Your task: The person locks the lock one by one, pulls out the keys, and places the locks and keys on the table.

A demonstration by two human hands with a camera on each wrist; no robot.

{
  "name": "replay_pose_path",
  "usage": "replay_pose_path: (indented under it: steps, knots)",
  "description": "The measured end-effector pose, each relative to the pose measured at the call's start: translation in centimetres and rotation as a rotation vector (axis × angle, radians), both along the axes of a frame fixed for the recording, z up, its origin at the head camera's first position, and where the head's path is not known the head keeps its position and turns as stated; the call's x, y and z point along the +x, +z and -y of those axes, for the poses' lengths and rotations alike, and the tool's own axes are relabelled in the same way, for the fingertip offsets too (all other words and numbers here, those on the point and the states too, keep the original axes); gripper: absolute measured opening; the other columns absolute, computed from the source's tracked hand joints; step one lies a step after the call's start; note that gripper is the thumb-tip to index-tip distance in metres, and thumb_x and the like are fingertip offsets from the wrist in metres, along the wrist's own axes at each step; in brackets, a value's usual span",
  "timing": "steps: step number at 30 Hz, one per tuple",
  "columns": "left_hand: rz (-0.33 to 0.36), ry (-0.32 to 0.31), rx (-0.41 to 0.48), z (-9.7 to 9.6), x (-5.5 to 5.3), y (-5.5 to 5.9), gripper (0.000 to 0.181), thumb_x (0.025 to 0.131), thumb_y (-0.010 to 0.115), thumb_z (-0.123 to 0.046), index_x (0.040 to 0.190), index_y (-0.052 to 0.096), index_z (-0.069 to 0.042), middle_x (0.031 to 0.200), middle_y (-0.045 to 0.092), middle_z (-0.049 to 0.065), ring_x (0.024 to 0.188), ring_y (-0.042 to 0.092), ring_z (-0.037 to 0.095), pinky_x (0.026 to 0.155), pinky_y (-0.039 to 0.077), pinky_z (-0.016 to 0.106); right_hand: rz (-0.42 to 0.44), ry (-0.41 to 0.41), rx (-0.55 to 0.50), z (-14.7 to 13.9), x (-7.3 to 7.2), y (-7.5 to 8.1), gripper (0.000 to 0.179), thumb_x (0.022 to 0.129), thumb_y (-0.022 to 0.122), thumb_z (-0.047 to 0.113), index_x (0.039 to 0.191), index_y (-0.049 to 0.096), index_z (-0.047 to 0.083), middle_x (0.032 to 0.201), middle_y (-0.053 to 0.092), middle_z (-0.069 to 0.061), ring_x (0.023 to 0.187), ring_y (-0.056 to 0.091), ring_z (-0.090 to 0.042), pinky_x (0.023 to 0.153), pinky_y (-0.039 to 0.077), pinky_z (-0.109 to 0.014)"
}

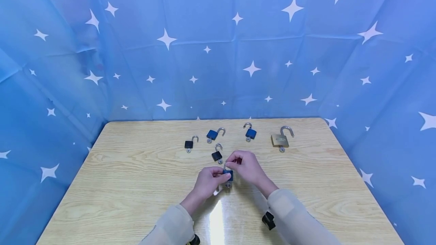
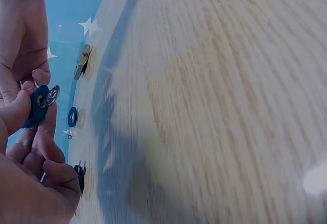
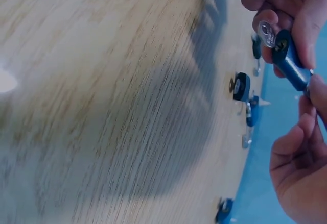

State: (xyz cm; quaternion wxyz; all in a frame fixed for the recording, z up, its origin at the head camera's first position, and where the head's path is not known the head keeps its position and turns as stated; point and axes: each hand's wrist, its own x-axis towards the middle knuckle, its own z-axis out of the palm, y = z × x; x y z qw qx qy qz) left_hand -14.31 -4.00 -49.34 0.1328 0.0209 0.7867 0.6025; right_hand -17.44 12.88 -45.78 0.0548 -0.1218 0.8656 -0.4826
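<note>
A small blue padlock is held up over the table's middle. My left hand pinches its body between thumb and fingers. At the top, my right hand pinches the shackle, which its fingertips mostly cover; whether the shackle is latched I cannot tell. A round-headed key sits in the keyhole at the padlock's bottom. Just beyond my hands lies a black padlock with its shackle swung open and a key in it.
More unlocked padlocks with keys lie farther back on the wooden table: a small black padlock, a blue padlock, another blue padlock and a larger brass padlock. A blue star-patterned curtain hangs behind.
</note>
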Motion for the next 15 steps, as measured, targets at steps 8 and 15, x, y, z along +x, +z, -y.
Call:
replay_pose_path:
  steps: [8,15]
  knots:
    - [-0.003,0.024,0.012,-0.16,0.30,0.34,0.018,0.088,0.072,-0.024,0.089,0.072,-0.006,0.072,0.066,0.004,0.045,0.041,0.007,0.044,0.034,0.020,0.009,-0.045,-0.037,0.67,0.26,-0.27,0.013,0.084,0.073,0.004,0.076,0.068,0.013,0.073,0.064,-0.001,0.061,0.050,-0.012,0.055,0.041,-0.022]
    - [-0.027,0.026,-0.049,-0.57,0.42,0.17,0.016,0.086,0.074,-0.023,0.092,0.074,-0.007,0.072,0.066,-0.003,0.053,0.047,0.007,0.048,0.037,0.022,0.028,-0.053,-0.025,0.61,0.75,-0.51,0.015,0.082,0.071,0.000,0.073,0.065,0.010,0.069,0.060,-0.001,0.060,0.048,-0.011,0.055,0.040,-0.022]
